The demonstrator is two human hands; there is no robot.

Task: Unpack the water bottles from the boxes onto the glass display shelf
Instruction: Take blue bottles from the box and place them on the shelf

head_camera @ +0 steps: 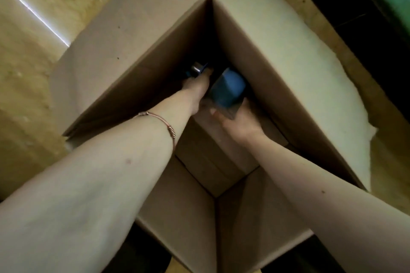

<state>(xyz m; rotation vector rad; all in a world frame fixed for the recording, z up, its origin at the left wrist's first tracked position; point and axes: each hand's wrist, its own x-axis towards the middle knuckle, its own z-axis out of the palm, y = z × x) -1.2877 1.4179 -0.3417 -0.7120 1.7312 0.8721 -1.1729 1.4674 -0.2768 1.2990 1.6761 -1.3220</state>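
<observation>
a dim room with a yellowish floor (33, 95) lies around one large open cardboard box (137, 55), its flaps spread out, and a pale white sheet (299, 77) lies under its flap at 3 o'clock. both bare arms reach down into the box. the left hand (195, 90), with a thin copper bracelet (164, 125) on its forearm, goes deepest, toward 12 o'clock, and its fingertips touch a dark blue bottle with a shiny metal end (196, 68); whether that grip has closed round it i cannot tell, as the fingers are lost in shadow. the right hand (240, 121) holds a blue bottle (227, 92) from below, grip closed round its clear-looking lower part, the bottle tilted and lifted off the bottom of the box. count: two bottles in view, one box, two hands; more bottles may lie in the dark corner, but that is hidden. no glass display shelf shows here, so how many bottles already stand on it cannot be judged. this pair is only being picked up; carrying them over and setting them down is yet to do.
</observation>
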